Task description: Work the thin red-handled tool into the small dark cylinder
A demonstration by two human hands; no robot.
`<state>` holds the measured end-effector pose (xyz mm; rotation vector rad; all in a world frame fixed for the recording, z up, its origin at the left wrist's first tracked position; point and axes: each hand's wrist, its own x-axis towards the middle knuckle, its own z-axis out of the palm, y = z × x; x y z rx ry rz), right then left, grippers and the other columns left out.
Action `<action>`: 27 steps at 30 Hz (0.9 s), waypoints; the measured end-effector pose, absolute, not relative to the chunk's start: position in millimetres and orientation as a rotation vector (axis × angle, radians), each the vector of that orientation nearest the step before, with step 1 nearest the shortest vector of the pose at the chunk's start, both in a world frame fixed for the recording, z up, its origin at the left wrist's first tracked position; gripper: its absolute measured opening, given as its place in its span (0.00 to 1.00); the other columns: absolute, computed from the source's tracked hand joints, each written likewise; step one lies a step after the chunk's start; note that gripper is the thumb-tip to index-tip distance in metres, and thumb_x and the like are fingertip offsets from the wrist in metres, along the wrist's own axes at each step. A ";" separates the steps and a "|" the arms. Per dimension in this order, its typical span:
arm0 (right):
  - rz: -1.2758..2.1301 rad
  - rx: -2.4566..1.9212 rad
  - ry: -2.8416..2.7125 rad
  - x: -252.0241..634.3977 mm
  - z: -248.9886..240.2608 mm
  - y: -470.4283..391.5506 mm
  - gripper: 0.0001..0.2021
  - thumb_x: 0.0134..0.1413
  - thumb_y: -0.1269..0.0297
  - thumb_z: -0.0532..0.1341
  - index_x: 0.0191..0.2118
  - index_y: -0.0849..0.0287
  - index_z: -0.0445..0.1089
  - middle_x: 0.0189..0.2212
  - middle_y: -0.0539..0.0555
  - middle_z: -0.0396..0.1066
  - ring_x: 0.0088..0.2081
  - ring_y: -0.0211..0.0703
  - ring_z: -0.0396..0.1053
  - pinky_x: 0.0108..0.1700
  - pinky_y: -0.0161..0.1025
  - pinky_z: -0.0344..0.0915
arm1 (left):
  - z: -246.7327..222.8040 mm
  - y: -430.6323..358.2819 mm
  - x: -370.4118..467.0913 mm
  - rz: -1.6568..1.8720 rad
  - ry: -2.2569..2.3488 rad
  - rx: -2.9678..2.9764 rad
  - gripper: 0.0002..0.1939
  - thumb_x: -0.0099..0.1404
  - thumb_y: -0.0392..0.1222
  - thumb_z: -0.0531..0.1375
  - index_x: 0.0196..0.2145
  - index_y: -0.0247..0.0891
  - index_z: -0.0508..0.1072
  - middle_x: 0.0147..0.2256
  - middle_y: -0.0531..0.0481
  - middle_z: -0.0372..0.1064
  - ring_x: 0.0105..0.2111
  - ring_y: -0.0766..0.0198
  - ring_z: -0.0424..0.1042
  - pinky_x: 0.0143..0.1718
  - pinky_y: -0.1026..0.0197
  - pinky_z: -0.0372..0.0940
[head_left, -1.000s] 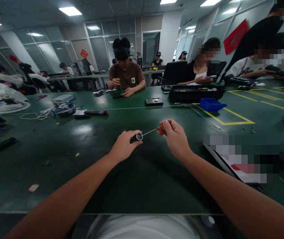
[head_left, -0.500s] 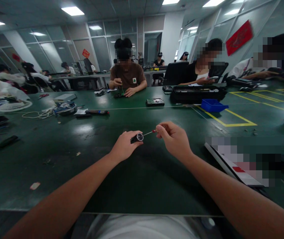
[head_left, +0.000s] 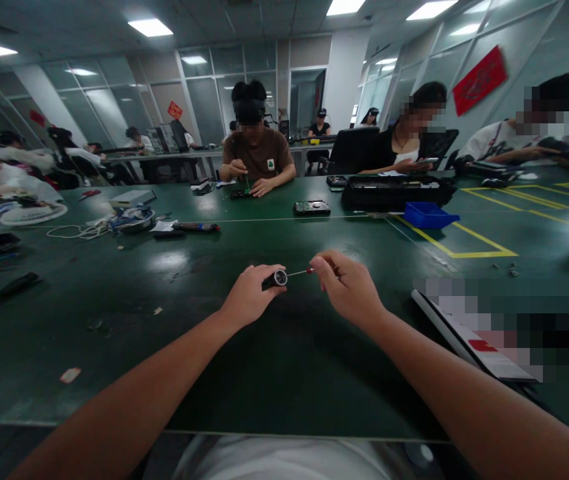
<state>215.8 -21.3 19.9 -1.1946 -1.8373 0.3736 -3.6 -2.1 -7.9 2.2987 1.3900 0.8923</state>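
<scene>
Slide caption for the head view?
Left hand grips a dark cylinder, right hand points a thin tool at it above a green table.

At the bottom centre of the frame a white garment [head_left: 254,460] is showing, grey-shadowed folds creasing it. From the lower corners, the bare left forearm [head_left: 139,393] and bare right forearm [head_left: 457,377] are narrowing toward the bare left hand [head_left: 248,295] and right hand [head_left: 350,285].

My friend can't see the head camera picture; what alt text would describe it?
A person's left hand holds a short, silver-rimmed black cylinder, while the right hand points a thin, partly red rod toward it. Below is a green table with a blue bin farther off; a brown-shirted co-worker sits across.
</scene>
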 end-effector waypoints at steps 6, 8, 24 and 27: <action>0.340 -1.157 -1.900 215.1 16.8 -19.9 0.14 0.67 0.60 0.52 0.52 0.55 0.70 0.31 0.53 0.75 0.28 0.44 0.70 0.33 0.41 0.61 | -7.4 -2.6 -4.5 0.887 1.394 2.293 0.20 0.65 0.40 0.65 0.54 0.44 0.75 0.50 0.46 0.75 0.50 0.53 0.72 0.59 0.47 0.61; 0.353 -1.148 -1.903 215.6 15.6 -19.6 0.17 0.67 0.62 0.52 0.57 0.56 0.67 0.31 0.53 0.74 0.30 0.45 0.70 0.34 0.42 0.62 | -7.6 -2.3 -5.1 0.892 1.394 2.293 0.20 0.65 0.40 0.65 0.54 0.44 0.75 0.50 0.46 0.75 0.50 0.53 0.72 0.58 0.47 0.62; 0.656 -1.069 -1.674 211.1 12.0 -19.2 0.08 0.63 0.57 0.58 0.42 0.55 0.67 0.32 0.53 0.75 0.34 0.46 0.74 0.39 0.44 0.67 | -8.7 0.8 -6.4 0.900 1.441 2.311 0.19 0.65 0.42 0.66 0.53 0.44 0.75 0.48 0.49 0.76 0.47 0.54 0.72 0.55 0.49 0.63; 0.818 -1.036 -1.504 210.3 8.0 -11.9 0.12 0.62 0.53 0.59 0.39 0.56 0.70 0.31 0.54 0.75 0.34 0.46 0.74 0.41 0.45 0.69 | -9.0 0.8 -7.1 0.891 1.396 2.331 0.19 0.65 0.43 0.66 0.54 0.45 0.75 0.48 0.48 0.76 0.48 0.54 0.72 0.55 0.48 0.62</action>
